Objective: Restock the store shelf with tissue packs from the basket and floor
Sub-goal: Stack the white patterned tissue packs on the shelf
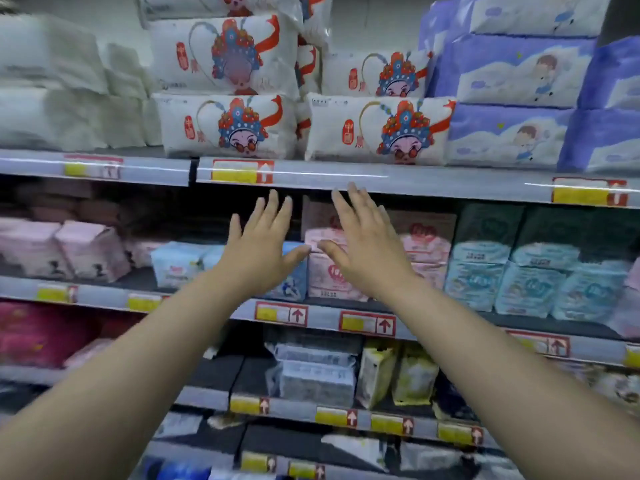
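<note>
My left hand (263,245) and my right hand (367,244) are both raised in front of the second shelf, fingers straight and spread, holding nothing. Behind the left hand lies a blue tissue pack (294,275); behind the right hand stands a stack of pink tissue packs (329,268). On the top shelf (311,174) above sit white tissue packs printed with an opera-mask doll, one (228,126) on the left and another (381,129) on the right. Neither the basket nor the floor is in view.
Purple packs (512,133) fill the top right, plain white packs (52,116) the top left. Teal packs (530,282) sit right of the pink stack, pink packs (69,247) far left. Lower shelves hold grey wrapped packs (315,375) and yellow-green ones (398,372). Price tags line every shelf edge.
</note>
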